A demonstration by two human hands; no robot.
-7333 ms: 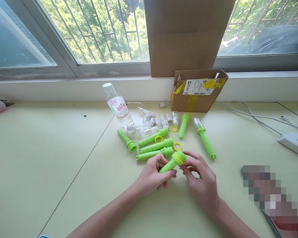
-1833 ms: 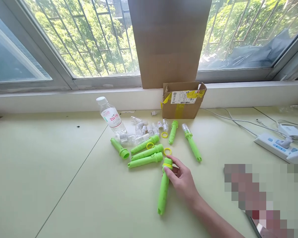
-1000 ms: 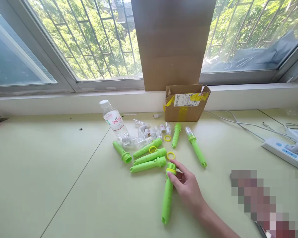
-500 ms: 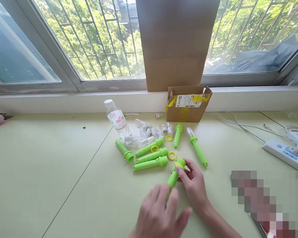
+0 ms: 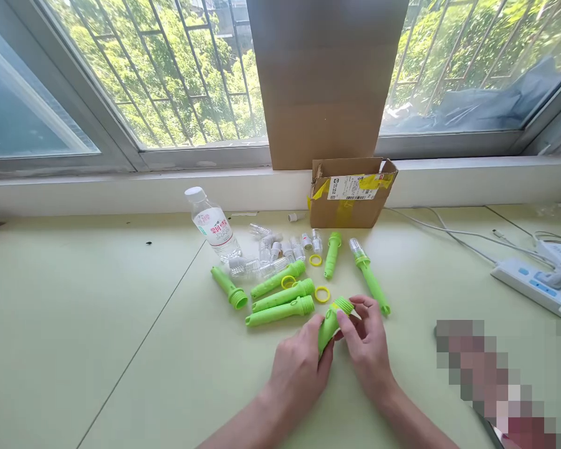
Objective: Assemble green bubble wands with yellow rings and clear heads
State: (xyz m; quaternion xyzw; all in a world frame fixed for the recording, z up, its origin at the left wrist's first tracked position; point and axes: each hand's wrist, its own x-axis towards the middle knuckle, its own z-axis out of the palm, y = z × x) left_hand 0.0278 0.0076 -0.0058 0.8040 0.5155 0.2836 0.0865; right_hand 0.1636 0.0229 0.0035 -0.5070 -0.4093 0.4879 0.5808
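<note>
1. Green tube (image 5: 326,329) is tilted over the surface (image 5: 98,299), near three similar tubes (image 5: 280,312).
2. Left hand (image 5: 297,362) has its grip around the body; right hand (image 5: 367,337) has a narrow grip on the threaded neck (image 5: 345,304).
3. Likely step: seating the yellow ring (image 5: 335,306); next move calls for steady holding, even pressing.

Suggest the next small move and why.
Probably press the yellow ring snug with the right hand while the left hand steadies the green tube: the ring sits near the threaded end, right thumb close by, left hand gripping lower down.
</note>
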